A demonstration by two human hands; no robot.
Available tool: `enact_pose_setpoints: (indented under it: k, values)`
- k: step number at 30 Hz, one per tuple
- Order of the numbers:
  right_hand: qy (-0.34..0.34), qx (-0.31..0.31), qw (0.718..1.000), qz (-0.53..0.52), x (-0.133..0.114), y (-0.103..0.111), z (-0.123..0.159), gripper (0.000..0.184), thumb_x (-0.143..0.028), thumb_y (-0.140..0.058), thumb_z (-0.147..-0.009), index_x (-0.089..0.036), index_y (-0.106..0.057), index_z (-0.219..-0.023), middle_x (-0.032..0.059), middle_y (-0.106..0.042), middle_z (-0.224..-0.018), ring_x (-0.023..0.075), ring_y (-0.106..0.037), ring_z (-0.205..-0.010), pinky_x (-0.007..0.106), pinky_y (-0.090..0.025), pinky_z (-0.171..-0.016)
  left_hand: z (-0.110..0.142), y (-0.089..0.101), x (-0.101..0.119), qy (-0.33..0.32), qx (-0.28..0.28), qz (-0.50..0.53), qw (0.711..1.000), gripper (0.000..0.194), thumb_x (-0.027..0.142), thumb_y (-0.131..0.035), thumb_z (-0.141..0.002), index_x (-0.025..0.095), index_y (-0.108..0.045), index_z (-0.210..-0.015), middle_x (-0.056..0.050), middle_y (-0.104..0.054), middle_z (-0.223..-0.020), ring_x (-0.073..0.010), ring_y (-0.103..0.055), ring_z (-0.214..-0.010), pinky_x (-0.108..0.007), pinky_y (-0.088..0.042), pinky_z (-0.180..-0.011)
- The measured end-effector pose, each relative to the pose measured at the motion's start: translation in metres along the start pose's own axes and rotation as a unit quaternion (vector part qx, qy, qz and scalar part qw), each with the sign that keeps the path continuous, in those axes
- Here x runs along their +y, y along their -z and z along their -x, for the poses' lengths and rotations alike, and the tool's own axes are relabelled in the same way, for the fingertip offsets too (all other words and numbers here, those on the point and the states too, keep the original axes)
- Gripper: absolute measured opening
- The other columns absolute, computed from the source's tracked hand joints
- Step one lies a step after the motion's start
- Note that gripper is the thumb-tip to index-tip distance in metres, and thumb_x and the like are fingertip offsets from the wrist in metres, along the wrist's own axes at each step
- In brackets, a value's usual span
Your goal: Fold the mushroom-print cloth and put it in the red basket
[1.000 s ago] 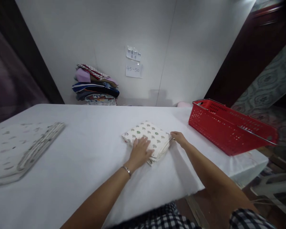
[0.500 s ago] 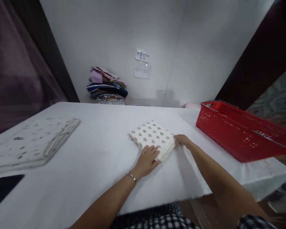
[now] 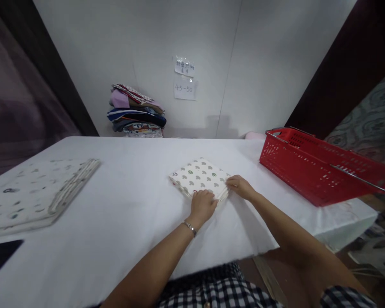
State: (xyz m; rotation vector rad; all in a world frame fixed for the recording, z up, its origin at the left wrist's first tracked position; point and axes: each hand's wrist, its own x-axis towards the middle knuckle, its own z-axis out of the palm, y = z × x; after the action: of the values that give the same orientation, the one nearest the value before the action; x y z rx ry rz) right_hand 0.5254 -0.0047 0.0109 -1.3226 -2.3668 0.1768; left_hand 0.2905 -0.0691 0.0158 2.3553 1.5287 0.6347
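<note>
A folded white cloth (image 3: 199, 172) with grey, green and red prints lies at an angle on the white-covered table (image 3: 131, 179). My left hand (image 3: 204, 205), a bracelet on its wrist, is at the cloth's near edge with its fingers bent over that edge. At the right corner my right hand (image 3: 240, 186) pinches the cloth's layered edge between thumb and fingers. The layers show along the near right side.
On the left lies a larger folded printed cloth (image 3: 41, 188), with a black flat object (image 3: 1, 254) in front of it. A red basket (image 3: 311, 171) stands at the right. Stacked folded fabrics (image 3: 136, 112) rest by the back wall, left of two paper notes (image 3: 184, 79).
My left hand has gone from lying with fingers spread on the cloth to gripping its near edge. My right hand now pinches further over the right corner. The view has shifted slightly.
</note>
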Motion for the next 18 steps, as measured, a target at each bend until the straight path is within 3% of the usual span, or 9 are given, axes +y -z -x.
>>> enact_pose_setpoints:
  k: [6,12,15,18]
  values:
    - [0.017,-0.050,0.996,0.069,0.001,0.002,-0.008,0.027,-0.019,-0.051,-0.084,-0.023,-0.073,-0.099,0.0065,-0.068,-0.104,0.0228,-0.056,-0.097,0.034,-0.044,-0.087,-0.013,-0.001,0.007,0.050,-0.046,-0.020,0.998,0.019,0.036,-0.057,-0.082,0.020,-0.068,-0.079,-0.008,-0.065,-0.094,-0.0243,-0.056,-0.097,-0.045,-0.030,-0.096]
    - [0.034,-0.093,0.994,0.047,0.010,0.002,-0.017,0.024,-0.016,-0.055,-0.081,-0.022,-0.074,-0.093,0.0067,-0.068,-0.100,0.0231,-0.056,-0.096,0.032,-0.045,-0.084,-0.018,0.008,0.003,0.083,-0.076,0.023,0.993,0.021,0.031,-0.053,-0.082,0.021,-0.068,-0.072,-0.003,-0.067,-0.086,-0.0180,-0.058,-0.083,-0.035,-0.036,-0.086]
    - [0.033,-0.090,0.995,0.020,0.017,0.002,-0.018,0.022,-0.018,-0.055,-0.081,-0.022,-0.074,-0.092,0.0063,-0.069,-0.098,0.0224,-0.058,-0.094,0.032,-0.046,-0.085,-0.016,0.007,0.006,0.085,-0.036,0.043,0.995,0.025,0.025,-0.046,-0.085,0.020,-0.065,-0.071,-0.002,-0.066,-0.082,-0.0160,-0.057,-0.077,-0.031,-0.038,-0.079]
    - [0.040,-0.070,0.997,-0.003,0.020,0.001,-0.014,0.024,-0.020,-0.051,-0.085,-0.024,-0.073,-0.095,0.0064,-0.068,-0.100,0.0216,-0.058,-0.096,0.033,-0.046,-0.086,-0.010,-0.001,0.012,0.020,0.016,0.047,0.999,0.024,0.023,-0.044,-0.087,0.019,-0.062,-0.072,-0.003,-0.063,-0.081,-0.0153,-0.056,-0.078,-0.029,-0.037,-0.073]
